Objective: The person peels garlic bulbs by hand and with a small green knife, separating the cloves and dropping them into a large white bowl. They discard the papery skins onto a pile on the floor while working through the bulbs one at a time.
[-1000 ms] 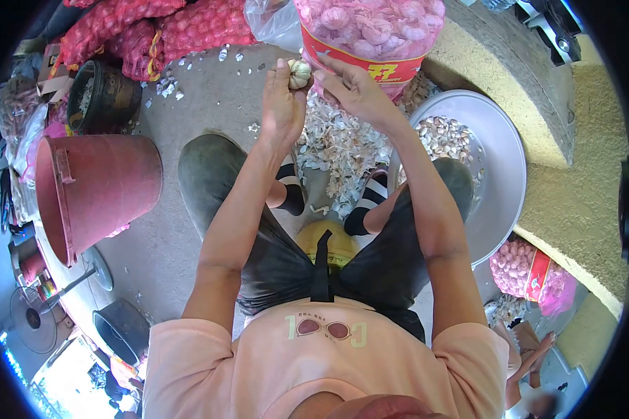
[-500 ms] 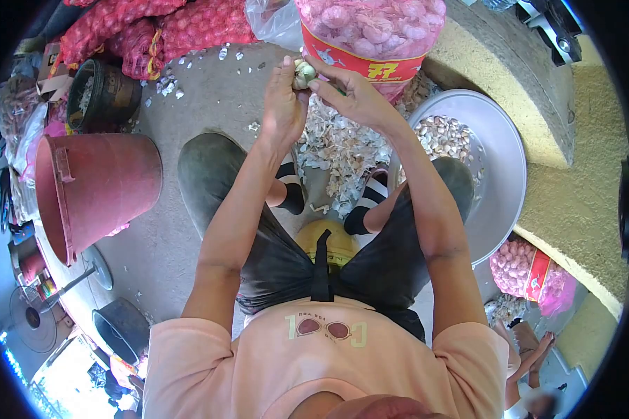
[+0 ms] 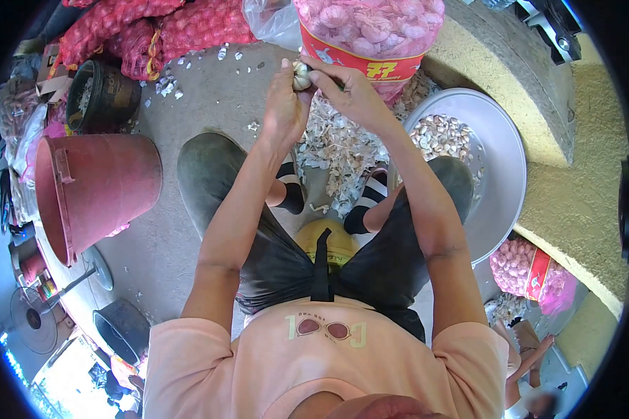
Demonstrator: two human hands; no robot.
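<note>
I sit with my knees apart and hold a white garlic bulb (image 3: 301, 74) up in front of me. My left hand (image 3: 283, 105) grips the bulb from the left. The fingers of my right hand (image 3: 349, 91) pinch it from the right. Below the hands, a heap of papery garlic skins (image 3: 339, 150) lies on the ground between my feet. A wide metal basin (image 3: 496, 160) with separated garlic cloves (image 3: 440, 136) stands to my right. A pink mesh sack of garlic bulbs (image 3: 370, 28) with a red label stands just behind my hands.
A red bucket (image 3: 94, 192) lies tipped at my left. A dark pot (image 3: 105, 98) and red mesh sacks (image 3: 154, 28) are at the far left. Another pink garlic sack (image 3: 531, 269) sits at the right near a low concrete wall (image 3: 559, 140). A fan (image 3: 31, 318) stands at lower left.
My right hand has moved left from the sack's edge onto the bulb, and both hands now close around it.
</note>
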